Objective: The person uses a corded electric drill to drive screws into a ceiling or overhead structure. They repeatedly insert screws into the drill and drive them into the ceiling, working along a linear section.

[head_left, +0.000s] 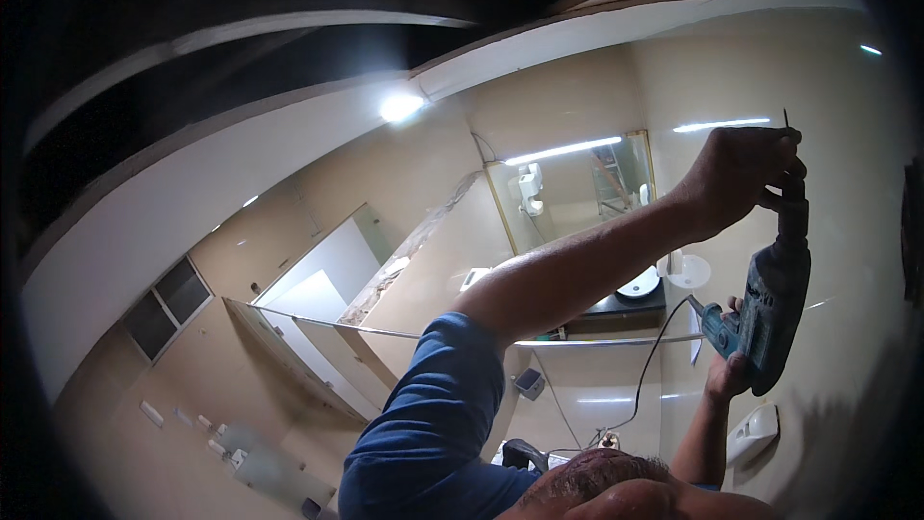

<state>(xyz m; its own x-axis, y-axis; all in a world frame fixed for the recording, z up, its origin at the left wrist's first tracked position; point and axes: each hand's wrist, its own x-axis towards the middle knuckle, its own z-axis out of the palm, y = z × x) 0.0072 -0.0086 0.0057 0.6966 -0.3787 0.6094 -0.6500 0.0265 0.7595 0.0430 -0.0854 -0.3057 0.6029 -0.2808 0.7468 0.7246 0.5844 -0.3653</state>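
Observation:
A blue-green and black power drill is held up on the right side, pointing upward. My right hand is closed around its handle near the rear, below my left hand. My left arm, in a blue sleeve, reaches across to the front of the drill. There the fingers of my left hand are pinched round a thin dark drill bit, whose tip sticks out above them. The fingers hide the lower part of the bit. From the drill's handle a black cord hangs down in a loop.
Overhead, a pale ceiling edge borders a dark opening, with a bright lamp beside it. Beyond my arm are a mirror, a white basin and a partition. A white dispenser is on the right wall.

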